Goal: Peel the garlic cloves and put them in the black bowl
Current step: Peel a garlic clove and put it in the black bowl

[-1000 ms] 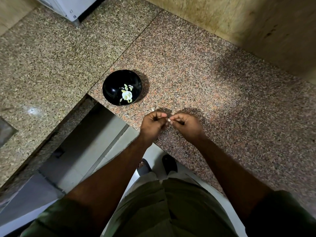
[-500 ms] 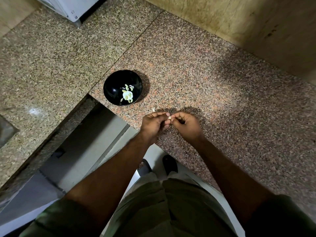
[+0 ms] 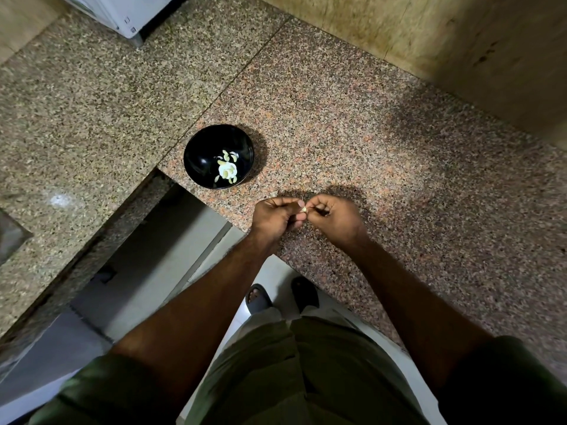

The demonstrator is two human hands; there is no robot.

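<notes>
A small pale garlic clove is pinched between the fingertips of both hands, just above the granite counter's front edge. My left hand has its fingers curled round the clove from the left. My right hand pinches it from the right. The black bowl stands on the counter up and to the left of the hands. Several peeled pale cloves lie in its bottom. Most of the clove in my hands is hidden by the fingers.
A speckled granite counter runs in an L with a gap at the lower left showing the floor. A white appliance stands at the top left. A tan wall rises behind. A tiny scrap of skin lies by my left hand.
Both hands have stayed in place over the counter edge and drawn slightly closer, fingertips working at the clove. The bowl has not moved.
</notes>
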